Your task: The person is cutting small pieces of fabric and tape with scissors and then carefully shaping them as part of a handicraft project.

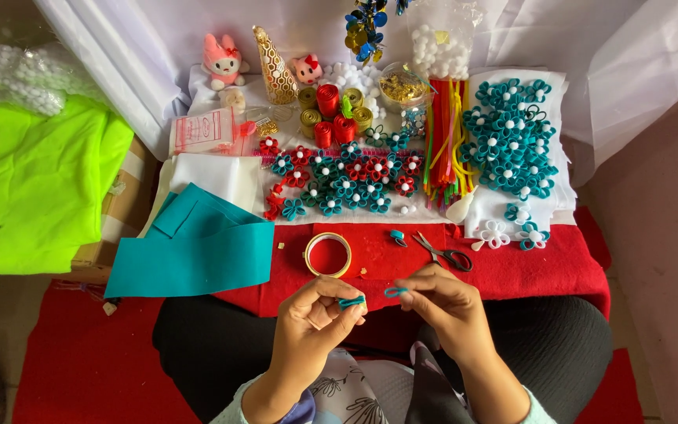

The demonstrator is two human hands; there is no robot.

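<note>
My left hand pinches a small teal looped felt piece between thumb and fingers, above my lap. Just to its right, my right hand holds another small teal loop at its fingertips; the two pieces are close but apart. Both hands hover near the front edge of the red cloth. A tape roll, a loose teal petal and scissors lie on the cloth just beyond my hands.
Teal felt sheets lie at the left, a green cloth further left. Rows of teal and red felt flowers, a heap of teal flowers, coloured pipe cleaners, ribbon rolls and small plush toys fill the back.
</note>
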